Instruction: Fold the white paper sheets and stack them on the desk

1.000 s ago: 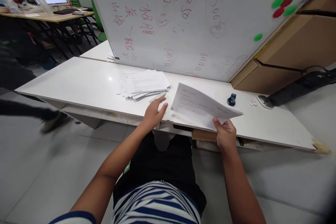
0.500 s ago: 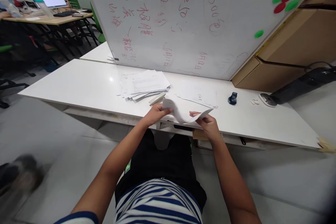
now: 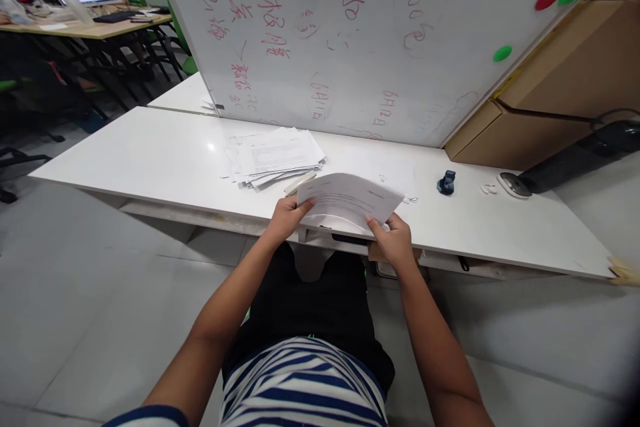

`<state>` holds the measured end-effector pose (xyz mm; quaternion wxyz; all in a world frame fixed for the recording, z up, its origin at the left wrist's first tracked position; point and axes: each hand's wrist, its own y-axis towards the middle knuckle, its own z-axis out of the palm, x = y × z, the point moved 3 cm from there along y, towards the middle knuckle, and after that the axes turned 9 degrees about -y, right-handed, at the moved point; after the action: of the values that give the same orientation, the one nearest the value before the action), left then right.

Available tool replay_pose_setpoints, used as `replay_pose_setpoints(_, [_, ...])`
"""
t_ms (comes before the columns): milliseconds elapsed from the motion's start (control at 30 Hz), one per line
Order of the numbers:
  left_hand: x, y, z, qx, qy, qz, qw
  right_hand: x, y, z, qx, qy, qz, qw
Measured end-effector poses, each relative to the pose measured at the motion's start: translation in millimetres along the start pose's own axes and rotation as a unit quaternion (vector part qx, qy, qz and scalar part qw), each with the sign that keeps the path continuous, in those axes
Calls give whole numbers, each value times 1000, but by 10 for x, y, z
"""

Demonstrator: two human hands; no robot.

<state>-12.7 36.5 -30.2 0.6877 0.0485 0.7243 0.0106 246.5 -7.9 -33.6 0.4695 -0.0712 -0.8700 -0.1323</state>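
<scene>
**Inspector:** State what has changed over the last second.

**Assistant:** A second ago the right hand (image 3: 397,243) alone held the printed sheets (image 3: 350,200) up and fanned out, while the left hand (image 3: 286,217) rested near the table's front edge. Half a second ago both hands had closed in and the paper was curled between them. Now the sheets are drawn together into one arched bundle over the front edge of the white table (image 3: 150,160). My judgement: the papers are being gathered and squared up, with the sorting not finished.

**Inspector:** Condition of each hand?

**Assistant:** Left hand: fingers curled, pinching the bundle's left edge. Right hand: closed on the lower right edge, thumb on top. Neither palm lies flat on the table.

**Inspector:** Surroundings?

**Assistant:** A loose stack of papers (image 3: 275,157) lies behind and to the left of the bundle, apart from it. A pale stapler-like item (image 3: 300,183) lies just beside that stack; I cannot identify it firmly. A small dark blue object (image 3: 446,183) sits well to the right. A whiteboard (image 3: 350,33) with red writing stands behind the table.
</scene>
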Motion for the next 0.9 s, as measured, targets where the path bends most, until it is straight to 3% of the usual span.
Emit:
replay_pose_setpoints(200, [86, -42, 21, 13, 26, -16, 999, 43, 2, 79, 3, -23, -16, 1000])
replay_pose_setpoints(367, [-1, -80, 41, 51, 89, -3, 995, -33, -25, 106, 22, -43, 2, 999])
replay_pose_setpoints(467, [-149, -86, 44, 59, 120, 49, 990, -76, -106, -2, -10, -45, 9, 999])
replay_pose_setpoints(567, [-292, -23, 19, 10, 176, 129, 976, -160, -218, -175, -64, -38, 26, 997])
replay_pose_setpoints(633, [-323, 72, 1, -40, 260, 157, 952, -256, -283, -263, -89, -1, 48, 995])
replay_pose_setpoints(700, [-283, 202, -11, -71, 361, 141, 919, -370, -331, -303, -101, 75, 83, 989])
replay_pose_setpoints(800, [-148, 404, -39, -36, 451, 75, 889, -498, -391, -296, -96, 197, 139, 966])
replay_pose_setpoints(900, [-80, 535, -124, 36, 448, 65, 891, -521, -462, -271, -62, 254, 189, 947])
